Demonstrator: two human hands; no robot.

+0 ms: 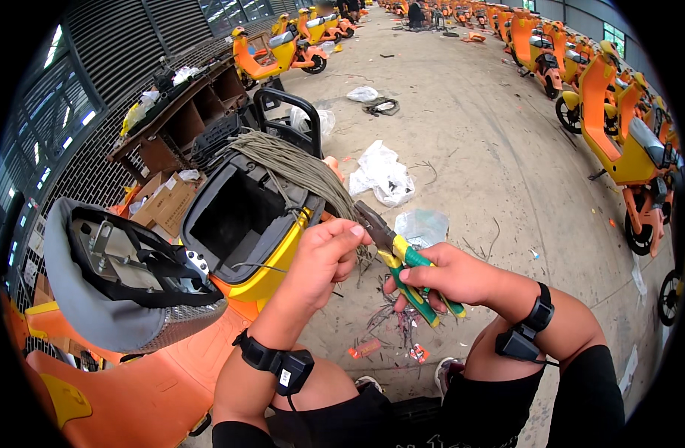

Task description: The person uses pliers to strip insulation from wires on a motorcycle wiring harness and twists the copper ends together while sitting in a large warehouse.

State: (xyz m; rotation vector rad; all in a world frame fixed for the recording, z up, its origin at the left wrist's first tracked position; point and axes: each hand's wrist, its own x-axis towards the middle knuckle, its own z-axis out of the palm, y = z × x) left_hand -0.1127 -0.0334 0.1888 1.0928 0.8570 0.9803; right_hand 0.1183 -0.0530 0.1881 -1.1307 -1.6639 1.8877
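Note:
My right hand (pixel 451 276) is wrapped round the green and yellow handles of a pair of pliers (pixel 415 278), whose dark jaws point up and to the left. Close to those jaws, my left hand (pixel 327 254) is closed in a pinch; what lies between thumb and finger is too small to make out. Behind it, a thick bundle of grey-green cables (pixel 290 163) drapes over the rim of an open black storage compartment (pixel 242 201) in a yellow and orange scooter. The scooter's grey seat (pixel 107 287) is tipped up on the left, its underside and metal hinge showing.
Cut cable scraps (pixel 395 325) litter the concrete floor below my hands. White plastic bags (pixel 382 173) lie farther ahead. A brown metal workbench (pixel 174 123) and a cardboard box (pixel 167 203) stand at left. Rows of scooters (pixel 607 127) line the right side.

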